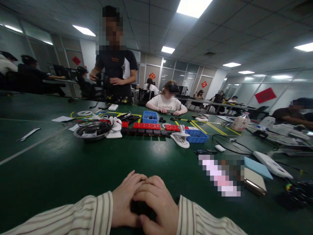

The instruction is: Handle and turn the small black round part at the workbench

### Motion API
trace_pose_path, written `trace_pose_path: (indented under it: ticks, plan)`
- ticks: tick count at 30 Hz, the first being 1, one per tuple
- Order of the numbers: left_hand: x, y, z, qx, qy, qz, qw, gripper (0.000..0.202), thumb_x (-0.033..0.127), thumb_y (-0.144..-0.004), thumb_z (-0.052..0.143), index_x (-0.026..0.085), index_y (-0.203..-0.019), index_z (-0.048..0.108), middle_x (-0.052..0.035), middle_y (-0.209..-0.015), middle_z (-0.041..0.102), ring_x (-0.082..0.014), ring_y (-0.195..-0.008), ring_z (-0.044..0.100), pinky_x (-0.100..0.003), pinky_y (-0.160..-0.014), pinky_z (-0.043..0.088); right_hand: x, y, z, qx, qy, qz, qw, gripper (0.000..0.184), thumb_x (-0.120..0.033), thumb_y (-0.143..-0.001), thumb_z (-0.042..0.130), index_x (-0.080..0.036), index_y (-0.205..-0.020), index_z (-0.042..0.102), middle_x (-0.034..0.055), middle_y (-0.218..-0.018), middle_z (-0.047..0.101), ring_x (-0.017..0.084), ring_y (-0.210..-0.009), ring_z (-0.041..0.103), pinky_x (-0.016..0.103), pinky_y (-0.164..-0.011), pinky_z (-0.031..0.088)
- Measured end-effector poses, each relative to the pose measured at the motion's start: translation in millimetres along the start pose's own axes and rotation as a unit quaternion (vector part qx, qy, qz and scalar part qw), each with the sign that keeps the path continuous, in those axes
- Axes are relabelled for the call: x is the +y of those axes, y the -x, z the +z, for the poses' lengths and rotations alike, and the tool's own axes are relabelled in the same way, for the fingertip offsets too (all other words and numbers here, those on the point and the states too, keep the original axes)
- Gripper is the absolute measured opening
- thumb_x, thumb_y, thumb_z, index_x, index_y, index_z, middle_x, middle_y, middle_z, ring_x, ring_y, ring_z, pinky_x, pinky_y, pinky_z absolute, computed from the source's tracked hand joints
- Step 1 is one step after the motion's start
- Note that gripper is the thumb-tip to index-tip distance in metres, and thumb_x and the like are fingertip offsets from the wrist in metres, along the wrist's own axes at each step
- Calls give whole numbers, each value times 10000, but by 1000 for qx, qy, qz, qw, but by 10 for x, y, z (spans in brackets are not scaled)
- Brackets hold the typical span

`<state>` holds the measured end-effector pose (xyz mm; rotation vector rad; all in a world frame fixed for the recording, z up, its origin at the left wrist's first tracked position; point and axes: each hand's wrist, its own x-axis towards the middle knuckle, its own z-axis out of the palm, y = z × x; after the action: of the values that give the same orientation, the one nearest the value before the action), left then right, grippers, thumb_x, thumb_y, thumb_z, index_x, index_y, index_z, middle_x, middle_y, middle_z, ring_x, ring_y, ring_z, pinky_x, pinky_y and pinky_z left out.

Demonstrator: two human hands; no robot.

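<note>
Near the front of the green table (pixel 80 182), my left hand (pixel 124 202) and my right hand (pixel 158 199) are cupped together, their fingers curled and overlapping. My right fingers lie over the fingertips of my left hand. In the hollow between the palms something black (pixel 143 209) shows; it is mostly covered and dark, so its kind cannot be made out. Both wrists come out of striped cream sleeves.
Ahead stand a metal bowl (pixel 83 134) of cables, red and black power strips (pixel 146 126), a white clip (pixel 180 138) and blue bins (pixel 197 136). A wrench (pixel 28 134) lies left, a power bank (pixel 255 182) right. One person (pixel 117 71) stands opposite; another (pixel 167 102) sits.
</note>
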<state>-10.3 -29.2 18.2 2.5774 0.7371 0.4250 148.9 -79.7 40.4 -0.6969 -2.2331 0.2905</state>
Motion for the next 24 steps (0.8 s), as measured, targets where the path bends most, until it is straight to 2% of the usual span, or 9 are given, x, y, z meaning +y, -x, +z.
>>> trace_pose_path:
  ticks: [3,6,8,10,12,14,17,20,24]
  plan:
    - [9,38,36,39,-26,-3,999,790,545,-543,688,203,-1203,421,-91,-1147,498,-289,-1101,453,-572,-1042,141,-15,12,6,36,8,61,997,435,-526,-815,379,-162,-1014,507,86,-981,562,210,-915,485,378,-835,358]
    - [41,49,56,68,-47,-10,997,868,662,-487,671,169,-1162,435,-104,-1089,526,-296,-1051,480,-589,-1037,132,7,39,44,69,28,126,989,591,-687,-788,329,-160,-975,520,84,-941,538,211,-856,481,381,-795,373]
    - [71,40,54,77,-54,-24,995,835,674,-452,679,159,-1078,474,-94,-1023,545,-291,-998,501,-588,-1034,142,30,55,74,85,46,148,984,656,-746,-760,285,-158,-932,521,77,-900,526,205,-811,472,375,-762,379]
    - [99,24,44,79,-56,-42,994,721,633,-468,685,167,-986,501,-71,-956,550,-276,-943,516,-582,-1025,173,49,61,98,86,71,165,980,656,-759,-745,282,-159,-873,514,63,-849,515,194,-762,457,366,-729,378]
    - [117,7,30,71,-55,-52,995,552,526,-512,687,185,-913,522,-37,-899,544,-251,-897,526,-566,-1021,194,58,59,107,60,98,185,976,562,-705,-756,356,-167,-815,508,47,-806,504,186,-735,441,357,-709,372]
    - [123,-7,17,58,-53,-57,995,406,381,-529,675,198,-867,543,-14,-870,533,-230,-868,531,-546,-1030,188,57,53,100,22,109,197,974,409,-580,-759,475,-175,-798,516,37,-793,502,186,-747,440,349,-712,367]
    - [102,-23,4,43,-44,-57,996,376,261,-498,658,199,-858,569,-11,-878,531,-227,-875,527,-536,-1042,156,53,47,75,-5,87,168,982,220,-366,-728,541,-187,-857,541,38,-848,535,191,-810,453,347,-741,370]
    - [49,-40,-5,15,-8,-39,999,368,219,-491,673,202,-848,587,-10,-886,529,-225,-889,518,-509,-1027,204,56,49,64,0,50,101,994,232,-244,-664,472,-194,-876,552,43,-889,582,192,-831,469,349,-753,380]
    - [-26,-61,-15,-23,26,-7,999,309,208,-495,691,210,-790,600,1,-885,521,-223,-890,508,-477,-989,277,46,37,57,-13,20,22,999,231,-181,-601,399,-215,-771,552,3,-830,647,181,-819,509,354,-769,379]
